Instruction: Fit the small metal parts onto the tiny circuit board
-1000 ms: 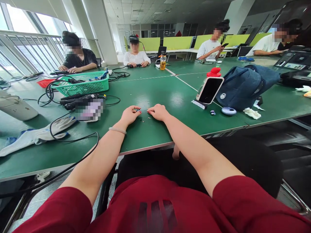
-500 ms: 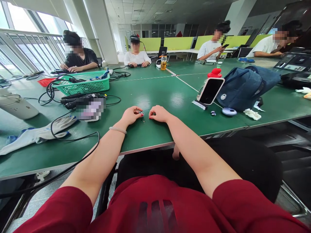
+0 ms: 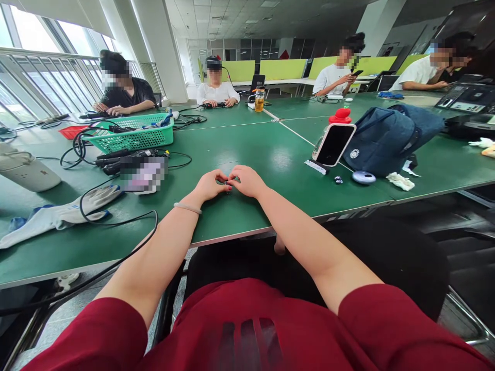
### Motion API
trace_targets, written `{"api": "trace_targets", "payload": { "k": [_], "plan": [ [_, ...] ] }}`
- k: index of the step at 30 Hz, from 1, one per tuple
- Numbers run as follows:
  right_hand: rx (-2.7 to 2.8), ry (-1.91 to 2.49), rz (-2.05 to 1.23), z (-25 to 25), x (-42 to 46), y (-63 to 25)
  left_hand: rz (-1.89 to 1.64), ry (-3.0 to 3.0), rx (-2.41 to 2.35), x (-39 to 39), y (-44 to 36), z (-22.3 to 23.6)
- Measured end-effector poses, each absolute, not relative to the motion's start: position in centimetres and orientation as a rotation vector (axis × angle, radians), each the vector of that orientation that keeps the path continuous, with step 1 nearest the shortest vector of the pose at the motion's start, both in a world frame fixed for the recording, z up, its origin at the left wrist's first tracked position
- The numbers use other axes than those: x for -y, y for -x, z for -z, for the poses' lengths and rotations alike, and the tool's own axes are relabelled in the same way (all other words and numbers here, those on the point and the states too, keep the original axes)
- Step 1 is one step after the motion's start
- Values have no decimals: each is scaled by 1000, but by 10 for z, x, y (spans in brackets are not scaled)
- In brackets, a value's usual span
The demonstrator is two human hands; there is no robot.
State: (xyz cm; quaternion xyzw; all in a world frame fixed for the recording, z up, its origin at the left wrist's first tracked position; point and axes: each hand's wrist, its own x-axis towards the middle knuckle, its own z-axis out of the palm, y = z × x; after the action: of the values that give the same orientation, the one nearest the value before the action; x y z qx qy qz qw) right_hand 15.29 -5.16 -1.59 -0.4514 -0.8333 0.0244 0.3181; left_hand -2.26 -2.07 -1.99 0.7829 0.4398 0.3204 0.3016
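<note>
- Pinching a tiny dark-and-shiny piece (image 3: pixel 226 183) at about 12 o'clock, a touch toward 11, just over the green table (image 3: pixel 247 219). Too small and covered up to name properly.
- Left hand (image 3: pixel 210 186): thumb and pointer nearly closed, with the piece caught right at the tips. Other fingers loosely bent, no full fist.
- Right hand (image 3: pixel 249 181): thumb and pointer curved in a roundish loop, tips close together and right up against the piece. Gripping it or only touching it? Can't tell from this view.
- For fiddly stuff like this, best guess: hold steady with the left, make only small moves with the right. Go light on the squeeze, or risk pinging it across the table.
- Stay low over the tabletop too, for a short drop in case of a slip. Maybe tilt the knuckles back a bit for a better look at the tips.
- Around the hands: green basket (image 3: pixel 154 136) at 11 o'clock, pale glove (image 3: pixel 73 212) near 10, phone (image 3: pixel 335 144) propped up by the blue backpack (image 3: pixel 381 139) at 1. All well apart from the fingers.
</note>
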Motion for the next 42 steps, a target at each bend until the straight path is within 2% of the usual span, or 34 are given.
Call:
{"api": "trace_targets", "payload": {
  "k": [8, 16, 29, 33, 42],
  "plan": [
    [2179, 1199, -122, 16, 52, -155, -862, -2091, -1289, 22, 24, 18],
    [2359, 1221, -408, 17, 56, -152, -911, -2030, -1516, 14, 33, 20],
    [2293, 1334, -166, 20, 52, -148, -849, -2083, -1470, 17, 30, 19],
    [2119, 1305, -154, 17, 53, -149, -836, -2113, -1367, 22, 25, 15],
    [2128, 1283, -168, 15, 54, -148, -880, -2064, -1167, 24, 21, 17]
  ]
}}
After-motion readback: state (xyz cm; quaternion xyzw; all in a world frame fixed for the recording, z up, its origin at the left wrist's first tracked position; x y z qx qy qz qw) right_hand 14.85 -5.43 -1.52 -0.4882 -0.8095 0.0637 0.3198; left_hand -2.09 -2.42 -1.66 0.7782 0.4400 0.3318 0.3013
